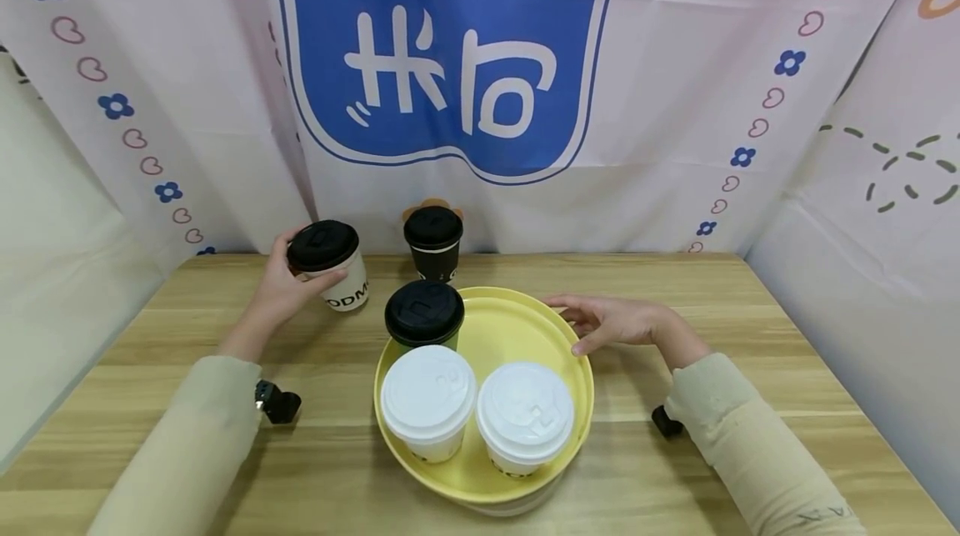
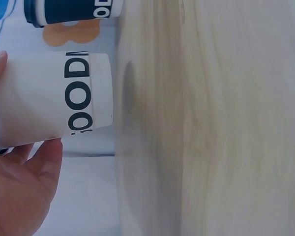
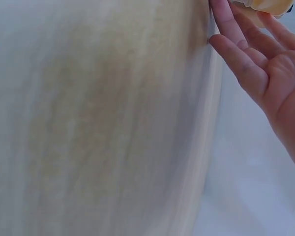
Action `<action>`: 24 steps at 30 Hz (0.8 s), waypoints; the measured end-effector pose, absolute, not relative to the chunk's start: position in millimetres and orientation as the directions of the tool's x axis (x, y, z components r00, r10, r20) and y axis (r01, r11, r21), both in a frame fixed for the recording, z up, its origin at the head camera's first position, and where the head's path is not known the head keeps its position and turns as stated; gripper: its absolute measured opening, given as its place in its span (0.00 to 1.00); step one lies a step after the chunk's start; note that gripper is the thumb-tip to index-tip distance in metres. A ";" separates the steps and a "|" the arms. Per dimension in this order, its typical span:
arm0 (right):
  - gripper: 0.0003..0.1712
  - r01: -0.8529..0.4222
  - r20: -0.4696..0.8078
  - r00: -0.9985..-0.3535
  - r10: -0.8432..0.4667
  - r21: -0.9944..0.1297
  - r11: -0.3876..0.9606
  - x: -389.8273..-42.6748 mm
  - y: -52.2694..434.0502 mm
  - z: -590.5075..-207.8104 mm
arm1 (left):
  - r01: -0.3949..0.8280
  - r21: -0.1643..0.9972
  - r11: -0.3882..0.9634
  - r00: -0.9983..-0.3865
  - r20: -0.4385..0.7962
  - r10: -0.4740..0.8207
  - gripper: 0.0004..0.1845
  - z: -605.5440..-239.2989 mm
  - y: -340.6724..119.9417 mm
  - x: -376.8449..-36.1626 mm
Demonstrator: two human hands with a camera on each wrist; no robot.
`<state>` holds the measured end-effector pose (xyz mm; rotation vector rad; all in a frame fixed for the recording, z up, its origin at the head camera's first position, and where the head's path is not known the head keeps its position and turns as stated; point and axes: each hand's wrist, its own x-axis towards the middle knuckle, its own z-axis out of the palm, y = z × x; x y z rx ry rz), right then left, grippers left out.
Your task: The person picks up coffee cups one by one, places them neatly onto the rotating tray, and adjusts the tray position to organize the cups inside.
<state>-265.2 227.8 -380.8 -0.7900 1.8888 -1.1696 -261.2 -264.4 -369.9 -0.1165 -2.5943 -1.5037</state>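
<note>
At the desk's (image 1: 750, 403) near edge sits a yellow tray (image 1: 525, 328) holding three lidded cups: two white-lidded cups (image 1: 428, 398) side by side at its near rim and one black-lidded cup (image 1: 424, 315) just behind the left of them, leaving the tray's far right part bare. The right hand (image 1: 615, 321) rests at the tray's right rim, fingers (image 3: 238, 59) nearly straight and a little spread, their tips touching the rim rather than wrapped round it; it seems to be steadying the tray. Farther back and to the left, near the desk's far left corner, the left hand (image 1: 288, 286) grips a white cup (image 1: 333, 265) with a black lid, thumb and fingers curled round its side; the cup is tilted and, in the left wrist view, its base (image 2: 105, 91) is clear of the wood. Past it, at the far edge against the printed backdrop (image 1: 450, 61), a black cup (image 1: 434, 242) stands alone. The step in hand looks like carrying the white cup across to the tray. The next move, as I judge it, calls for bringing it upright over the bare far right part, clear of the black-lidded cup, and setting it down flat.
</note>
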 end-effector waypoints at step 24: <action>0.49 -0.183 -0.293 -0.587 -0.755 -0.861 0.475 -243.8 230.6 -375.1 | 0.222 0.812 0.539 -0.973 0.147 0.179 0.48 -346.7 -262.0 -211.9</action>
